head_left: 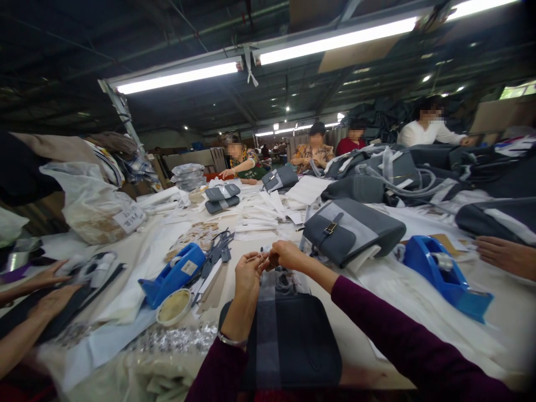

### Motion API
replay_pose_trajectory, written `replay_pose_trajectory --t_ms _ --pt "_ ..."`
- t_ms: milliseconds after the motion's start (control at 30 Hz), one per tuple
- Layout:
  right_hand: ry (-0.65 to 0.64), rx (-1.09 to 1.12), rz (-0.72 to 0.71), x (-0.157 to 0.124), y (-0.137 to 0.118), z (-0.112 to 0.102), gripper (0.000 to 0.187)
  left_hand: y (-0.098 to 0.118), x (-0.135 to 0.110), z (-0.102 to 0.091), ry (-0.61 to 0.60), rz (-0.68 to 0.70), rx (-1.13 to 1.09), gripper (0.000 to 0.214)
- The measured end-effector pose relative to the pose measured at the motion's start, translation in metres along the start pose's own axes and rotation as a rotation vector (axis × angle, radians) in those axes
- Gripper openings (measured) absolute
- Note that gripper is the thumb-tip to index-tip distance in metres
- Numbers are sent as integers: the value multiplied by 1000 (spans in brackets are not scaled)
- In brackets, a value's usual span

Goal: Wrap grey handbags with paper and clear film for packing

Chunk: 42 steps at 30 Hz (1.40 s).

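My left hand (248, 273) and my right hand (288, 254) meet above the far edge of a dark grey bag (307, 335). Fingers of both are pinched together around something small and thin; a dark tip shows between them, but its kind cannot be made out. The bag lies flat in front of me, with a strip of translucent white wrapping (268, 335) running down it. Just beyond its far edge, below my fingers, sits a small bundle of grey cord or strap (287, 282), partly hidden by my hands.
Blue tape dispensers (173, 274) (446, 273) stand left and right. A round tub (173, 307), grey straps (215, 254) and a buckled bag (354, 229) lie around. Co-workers' hands (52, 301) (508, 257) reach in at both sides; several people sit across the table.
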State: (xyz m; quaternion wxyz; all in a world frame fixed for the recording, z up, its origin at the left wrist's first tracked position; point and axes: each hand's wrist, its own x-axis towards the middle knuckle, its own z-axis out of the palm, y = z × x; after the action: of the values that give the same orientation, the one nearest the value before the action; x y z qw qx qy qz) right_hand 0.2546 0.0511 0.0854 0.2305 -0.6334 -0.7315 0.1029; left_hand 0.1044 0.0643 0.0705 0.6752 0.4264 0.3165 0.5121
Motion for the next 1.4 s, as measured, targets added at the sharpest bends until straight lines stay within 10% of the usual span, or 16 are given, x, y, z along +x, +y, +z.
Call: replay_pose_trajectory --t_ms 233,333,467,667,867,1133,1400 --pt "16 183 42 1 17 5 23 15 -11 0 15 556 1217 24" --pt "30 265 15 -4 29 6 28 15 -11 -5 -241 489 1590 10" --pt "73 300 -36 -14 33 2 50 15 -23 -6 -472 746 1874 26" --pt "-13 358 -227 -29 21 -6 55 36 -22 3 -425 769 1631 23" --pt "182 657 -25 -20 33 7 13 19 28 9 -311 486 1034 30" --pt "268 811 58 -6 34 7 20 -21 55 16 -469 407 1192 15" --pt "383 870 344 24 35 4 18 -11 60 14 -415 407 1299 21"
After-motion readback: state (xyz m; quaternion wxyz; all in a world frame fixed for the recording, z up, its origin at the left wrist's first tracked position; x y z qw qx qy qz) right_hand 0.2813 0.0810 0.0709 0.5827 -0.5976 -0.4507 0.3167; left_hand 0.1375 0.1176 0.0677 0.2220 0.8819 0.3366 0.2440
